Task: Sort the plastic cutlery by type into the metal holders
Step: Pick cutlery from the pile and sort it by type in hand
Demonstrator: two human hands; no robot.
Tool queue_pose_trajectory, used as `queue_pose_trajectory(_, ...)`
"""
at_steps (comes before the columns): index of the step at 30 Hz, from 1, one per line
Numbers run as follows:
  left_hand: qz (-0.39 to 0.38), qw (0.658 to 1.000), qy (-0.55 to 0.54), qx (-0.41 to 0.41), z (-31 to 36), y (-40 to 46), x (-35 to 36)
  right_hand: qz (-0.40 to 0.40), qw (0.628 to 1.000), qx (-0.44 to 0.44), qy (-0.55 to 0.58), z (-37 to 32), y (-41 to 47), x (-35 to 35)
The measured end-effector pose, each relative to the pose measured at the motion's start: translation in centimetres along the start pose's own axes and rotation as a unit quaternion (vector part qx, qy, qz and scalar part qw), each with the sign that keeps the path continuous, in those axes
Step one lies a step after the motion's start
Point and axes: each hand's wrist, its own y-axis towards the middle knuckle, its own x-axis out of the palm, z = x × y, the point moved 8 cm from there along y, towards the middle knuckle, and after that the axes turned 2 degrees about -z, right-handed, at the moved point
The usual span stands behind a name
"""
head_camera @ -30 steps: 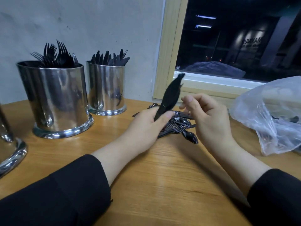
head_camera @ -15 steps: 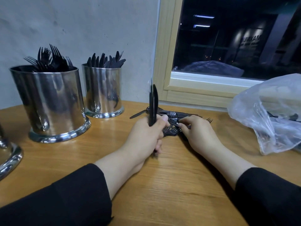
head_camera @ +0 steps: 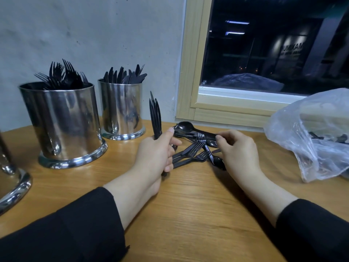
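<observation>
- Against the wall on the counter (head_camera: pixel 188 214), the two metal holders were already well filled: the fork holder (head_camera: pixel 62 123) bristled with black tines, and the knife holder (head_camera: pixel 121 108) just beside it stood packed with blades.
- A third holder (head_camera: pixel 11 178) showed only as a sliver at the left edge; I could not tell what it held.
- Her left hand (head_camera: pixel 156 154) was curled round a bunch of knives (head_camera: pixel 155 118), held upright, not yet dropped into a holder.
- Her right hand (head_camera: pixel 238 148) pinched at a dark piece at the edge of the loose pile (head_camera: pixel 194 146); which piece I could not make out.
- That pile, forks and spoons tangled between the hands, was what remained on the counter, so I judged the job well along but unfinished.
- A clear plastic bag (head_camera: pixel 311 137) sat well to the right with more dark cutlery showing inside, likely further work.
- Nothing stood between the left hand and the knife holder; only the crossed handles in the pile looked apt to snag.
</observation>
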Motion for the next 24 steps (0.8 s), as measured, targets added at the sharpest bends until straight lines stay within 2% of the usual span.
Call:
queue_pose_trajectory(3,-0.009,1.000,0.000,-0.010,-0.3,0.1,0.1,0.010,0.997,0.008,0.070,-0.7,-0.6,0.0)
queue_pose_trajectory(7,-0.019,0.999,0.003,-0.029,-0.7,0.3,0.2,-0.039,0.990,-0.004,0.134,-2.4,-2.0,1.8)
queue_pose_trajectory(10,-0.030,0.999,-0.026,-0.017,-0.4,0.5,0.4,-0.092,0.985,-0.026,0.145,-4.1,-3.3,3.3)
queue_pose_trajectory(13,-0.028,0.999,-0.033,0.010,0.6,0.9,-0.2,-0.111,0.983,-0.039,0.141,-4.8,-3.7,4.0)
queue_pose_trajectory(15,-0.005,0.999,0.008,0.037,1.9,1.3,-1.5,-0.107,0.989,-0.046,0.093,-4.6,-3.2,4.0)
queue_pose_trajectory(18,0.043,0.994,0.062,0.078,3.7,1.8,-4.2,-0.131,0.989,-0.062,-0.041,-4.3,-1.7,5.1)
queue_pose_trajectory(21,0.091,0.985,0.104,0.103,4.6,2.3,-6.1,-0.178,0.965,-0.082,-0.173,-4.5,-0.3,7.6)
queue_pose_trajectory(24,0.075,0.986,0.113,0.099,4.6,2.3,-6.0,-0.213,0.945,-0.061,-0.239,-5.0,0.8,9.8)
